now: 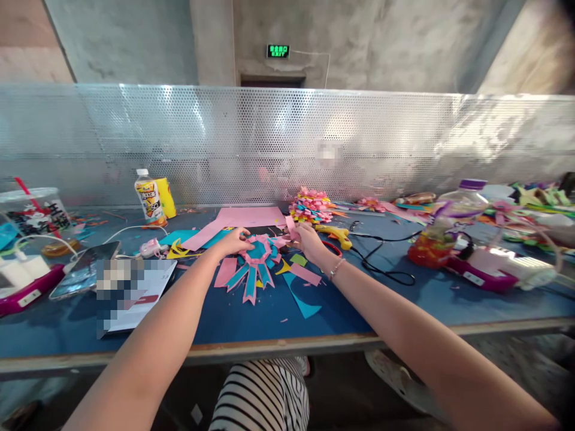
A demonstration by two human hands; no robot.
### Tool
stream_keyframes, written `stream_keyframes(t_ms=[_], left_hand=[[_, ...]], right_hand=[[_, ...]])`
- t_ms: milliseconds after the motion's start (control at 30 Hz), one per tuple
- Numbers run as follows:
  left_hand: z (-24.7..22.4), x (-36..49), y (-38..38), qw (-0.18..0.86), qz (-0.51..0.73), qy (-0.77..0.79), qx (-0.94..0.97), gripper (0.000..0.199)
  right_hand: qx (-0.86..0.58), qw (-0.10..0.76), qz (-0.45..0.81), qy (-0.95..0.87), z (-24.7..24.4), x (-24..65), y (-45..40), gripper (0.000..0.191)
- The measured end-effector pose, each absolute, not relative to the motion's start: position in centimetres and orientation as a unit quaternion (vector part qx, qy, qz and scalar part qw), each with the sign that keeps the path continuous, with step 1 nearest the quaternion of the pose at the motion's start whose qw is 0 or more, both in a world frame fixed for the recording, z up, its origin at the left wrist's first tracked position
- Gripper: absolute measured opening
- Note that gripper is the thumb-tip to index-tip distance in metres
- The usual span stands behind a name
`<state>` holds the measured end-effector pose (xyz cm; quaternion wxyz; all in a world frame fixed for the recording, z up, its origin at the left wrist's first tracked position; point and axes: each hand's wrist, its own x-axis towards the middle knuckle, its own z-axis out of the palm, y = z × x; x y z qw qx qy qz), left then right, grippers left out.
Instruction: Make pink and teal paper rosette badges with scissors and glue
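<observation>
A pink and blue paper rosette (257,260) with ribbon tails lies on the blue table (251,317). My left hand (234,241) rests its fingers on the rosette's upper left edge. My right hand (309,240) pinches a small pink paper strip (291,227) at the rosette's upper right edge. Loose pink and blue paper scraps (305,274) lie around the rosette. A large pink sheet (245,218) lies just behind it.
A yellow glue gun (335,234) with a black cord lies right of my right hand. A pile of paper flowers (311,206) sits behind. A bottle (150,203), phone (85,269) and papers stand left; a purple-capped bottle (444,230) right. A perforated metal screen (287,143) closes the back.
</observation>
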<state>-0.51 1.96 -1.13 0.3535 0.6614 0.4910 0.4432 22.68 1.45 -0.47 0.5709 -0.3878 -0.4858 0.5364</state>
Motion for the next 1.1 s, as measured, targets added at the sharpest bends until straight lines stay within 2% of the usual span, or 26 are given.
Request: stream_keyframes(t_ms=[100,267,433,667,800,867,1000,1100], left_hand=[[-0.2,-0.4,1.5,0.401,0.418,0.481,0.658,0.042],[1.3,-0.2,0.8,0.439,0.519,0.374,0.631,0.043],[2.0,-0.4,1.0,0.426,0.598,0.296,0.611,0.05],[2.3,0.0,0.2,0.354,0.584,0.321,0.656,0.06],[2.5,0.3,0.2,0.263,0.589,0.344,0.682,0.058],[2.6,0.4,0.3,0.209,0.593,0.355,0.692,0.058],[3.0,0.9,-0.3,0.127,0.571,0.36,0.727,0.059],[3.5,1.6,-1.2,0.071,0.551,0.35,0.754,0.06]], right_hand=[[-0.394,0.558,0.534,-0.499,-0.6,22.4,1.4,0.013],[-0.366,0.597,0.503,-0.506,0.1,22.8,1.5,0.014],[-0.343,0.623,0.492,-0.502,1.1,23.6,1.4,0.016],[-0.249,0.528,0.575,-0.573,1.2,24.1,0.6,0.015],[-0.256,0.492,0.56,-0.615,1.0,23.8,0.4,0.015],[-0.264,0.509,0.518,-0.635,1.0,23.4,0.5,0.014],[-0.292,0.614,0.371,-0.633,1.5,23.4,0.9,0.013],[-0.328,0.618,0.313,-0.642,2.4,24.4,0.8,0.015]])
